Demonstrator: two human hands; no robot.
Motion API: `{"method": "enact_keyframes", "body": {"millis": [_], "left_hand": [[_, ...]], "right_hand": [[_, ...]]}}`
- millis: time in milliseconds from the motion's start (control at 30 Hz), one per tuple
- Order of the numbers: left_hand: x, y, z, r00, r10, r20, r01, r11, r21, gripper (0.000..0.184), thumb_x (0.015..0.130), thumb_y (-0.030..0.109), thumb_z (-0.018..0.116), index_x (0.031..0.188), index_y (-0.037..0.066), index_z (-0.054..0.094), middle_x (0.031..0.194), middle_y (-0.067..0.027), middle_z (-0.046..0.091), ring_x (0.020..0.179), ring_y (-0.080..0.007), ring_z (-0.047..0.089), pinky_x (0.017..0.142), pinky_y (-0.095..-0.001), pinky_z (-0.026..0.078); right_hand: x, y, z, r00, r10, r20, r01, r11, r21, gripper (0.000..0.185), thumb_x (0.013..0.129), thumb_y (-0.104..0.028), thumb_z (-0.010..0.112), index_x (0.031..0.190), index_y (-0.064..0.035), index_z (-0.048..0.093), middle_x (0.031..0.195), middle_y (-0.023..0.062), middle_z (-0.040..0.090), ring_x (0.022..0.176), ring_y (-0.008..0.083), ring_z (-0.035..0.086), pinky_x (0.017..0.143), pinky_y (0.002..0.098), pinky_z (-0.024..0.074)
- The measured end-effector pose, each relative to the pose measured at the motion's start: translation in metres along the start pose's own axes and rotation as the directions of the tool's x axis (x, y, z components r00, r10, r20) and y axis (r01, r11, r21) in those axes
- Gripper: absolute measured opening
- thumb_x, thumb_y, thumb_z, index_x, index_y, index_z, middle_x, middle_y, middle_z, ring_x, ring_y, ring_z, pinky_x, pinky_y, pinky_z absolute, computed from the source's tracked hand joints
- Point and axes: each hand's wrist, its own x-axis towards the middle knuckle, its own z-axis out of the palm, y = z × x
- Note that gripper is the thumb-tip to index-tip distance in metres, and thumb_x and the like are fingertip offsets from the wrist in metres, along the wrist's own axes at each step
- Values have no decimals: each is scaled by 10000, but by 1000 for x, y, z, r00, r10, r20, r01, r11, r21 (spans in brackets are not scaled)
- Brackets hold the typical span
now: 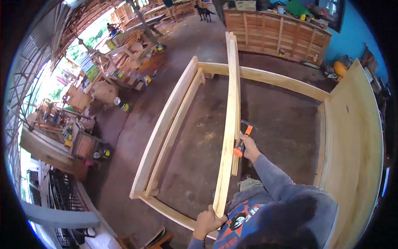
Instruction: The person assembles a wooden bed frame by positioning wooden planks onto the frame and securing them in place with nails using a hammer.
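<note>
My left hand (pixel 208 220) is closed round the near end of a long pale wooden board (pixel 228 141). The board runs away from me across the middle of a wooden bed frame (pixel 168 124), with more narrow boards along its right side. In my right hand (pixel 250 148) is a hammer (pixel 238 152) with an orange and black handle, held beside the boards. Its dark head shows only faintly beyond the fingers. A tall wooden panel (pixel 352 137) stands upright at the frame's right end.
Workbenches with tools and timber line the left side, with a round wood piece (pixel 104 92) among them. A slatted wooden counter (pixel 277 37) stands at the back by a blue wall (pixel 352 33). A black dog (pixel 203 12) and a person's legs (pixel 171 10) are far off.
</note>
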Motion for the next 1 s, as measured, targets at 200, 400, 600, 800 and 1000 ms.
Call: {"method": "enact_keyframes", "body": {"millis": [200,400,600,800,1000], "left_hand": [[-22,30,40,993,-114,-17,114,993,-23,692,696,518,698,1042,-60,541,716,-276,652,696,-454,662,668,-507,541],[-35,22,104,983,-164,-78,164,986,-17,668,715,508,715,1097,-11,538,717,-246,663,685,-432,665,618,-516,527],[-69,8,141,940,-75,-334,48,995,-91,540,711,457,750,1037,63,577,724,-185,670,661,-393,664,586,-507,516],[-126,-14,159,944,-122,-307,120,992,-26,524,707,483,743,1030,94,608,711,-163,666,663,-377,666,560,-479,517],[-169,-48,178,960,-176,-217,188,981,38,420,784,469,684,1092,186,643,699,-172,651,641,-391,652,598,-521,501]], "right_hand": [[10,-35,17,997,66,-38,-65,998,20,263,930,-365,663,857,-128,573,628,-41,487,471,99,474,445,252,409],[24,-24,-34,984,160,-84,-158,987,22,239,869,-233,745,893,-118,537,679,-25,473,547,134,508,511,296,453],[-18,-5,-36,960,193,-204,-170,977,127,270,837,-201,768,926,-185,514,630,-44,436,474,128,443,460,295,423],[-57,42,-81,942,257,-216,-236,964,119,173,884,-231,705,904,-163,547,636,-33,489,471,131,458,464,302,427],[-104,80,-109,920,274,-281,-248,961,125,300,899,-336,686,883,-114,485,675,40,492,533,228,519,574,394,502]]}}
